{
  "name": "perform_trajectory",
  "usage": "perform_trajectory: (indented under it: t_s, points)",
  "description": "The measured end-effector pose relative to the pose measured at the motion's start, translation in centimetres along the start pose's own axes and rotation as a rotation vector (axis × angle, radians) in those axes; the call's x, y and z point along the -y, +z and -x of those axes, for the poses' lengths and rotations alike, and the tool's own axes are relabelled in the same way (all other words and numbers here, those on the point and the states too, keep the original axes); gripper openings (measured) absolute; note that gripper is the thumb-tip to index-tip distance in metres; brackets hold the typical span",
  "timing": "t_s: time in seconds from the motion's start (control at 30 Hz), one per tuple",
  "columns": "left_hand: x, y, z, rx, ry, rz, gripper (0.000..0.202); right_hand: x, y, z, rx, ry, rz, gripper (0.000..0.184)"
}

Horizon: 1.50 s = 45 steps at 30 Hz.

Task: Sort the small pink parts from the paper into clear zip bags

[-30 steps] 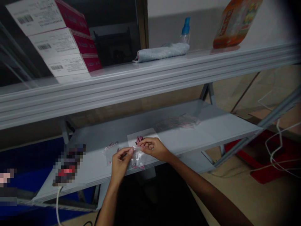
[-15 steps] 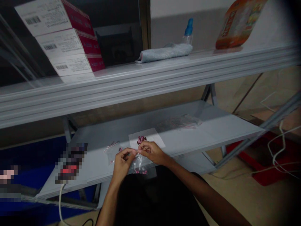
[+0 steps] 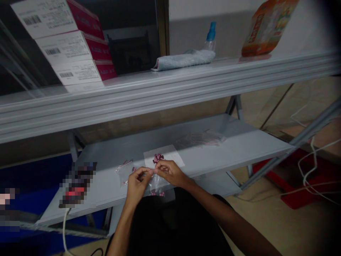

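Observation:
A small clear plastic bag (image 3: 157,184) hangs from my pinched fingers at the shelf's front edge, with several small pink pieces (image 3: 159,193) at its bottom. My left hand (image 3: 139,181) grips the bag's top edge between thumb and fingers. Close against it, my right hand (image 3: 170,172) pinches the same edge; the fingertips of both hands nearly touch. Just beyond them, a small heap of pink and dark pieces (image 3: 158,158) lies on a white sheet of paper (image 3: 174,156). Another clear bag (image 3: 124,173) rests to the left of my left hand.
More flat clear bags (image 3: 205,138) lie farther back on the grey shelf (image 3: 229,149). A blurred-out object (image 3: 77,186) with a white cable sits at the left. On the upper ledge stand stacked boxes (image 3: 80,71), a folded cloth (image 3: 183,60), a spray bottle (image 3: 210,37) and an orange package (image 3: 266,32).
The whole view has shifted slightly, so things appear a little farther left. Both hands keep their pinch on the plastic bag, with almost no other movement.

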<state>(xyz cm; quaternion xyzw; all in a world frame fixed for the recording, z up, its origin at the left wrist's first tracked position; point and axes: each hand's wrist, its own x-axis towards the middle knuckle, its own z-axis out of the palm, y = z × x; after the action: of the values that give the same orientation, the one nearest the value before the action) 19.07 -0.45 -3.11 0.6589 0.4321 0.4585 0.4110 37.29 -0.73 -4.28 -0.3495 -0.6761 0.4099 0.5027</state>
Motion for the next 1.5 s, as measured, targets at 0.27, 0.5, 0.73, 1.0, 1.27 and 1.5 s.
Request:
perform_trajectory:
  t_s: [0.27, 0.5, 0.73, 1.0, 1.27, 1.5]
  points:
    - [0.2, -0.1, 0.0, -0.076, -0.040, 0.103, 0.023, -1.6, 0.2, -0.4, -0.038, 0.089, -0.132, 0.027]
    - [0.3, 0.0, 0.1, -0.024, -0.066, 0.093, 0.025, -1.2, 0.0, -0.5, -0.022, 0.089, -0.191, 0.028]
    - [-0.4, -0.1, 0.2, -0.018, -0.014, 0.041, 0.020, -0.9, -0.1, -0.3, 0.004, 0.078, -0.160, 0.030]
    - [-0.3, -0.2, 0.3, -0.023, -0.035, -0.009, 0.020, -0.7, -0.2, -0.2, 0.037, 0.041, -0.127, 0.025]
    - [-0.4, -0.1, 0.2, -0.074, -0.011, 0.043, 0.022, -1.1, 0.1, -0.3, -0.005, 0.107, -0.184, 0.030]
    - [-0.2, -0.2, 0.2, 0.003, -0.028, 0.026, 0.023, -0.8, -0.2, -0.3, -0.037, 0.094, -0.166, 0.034]
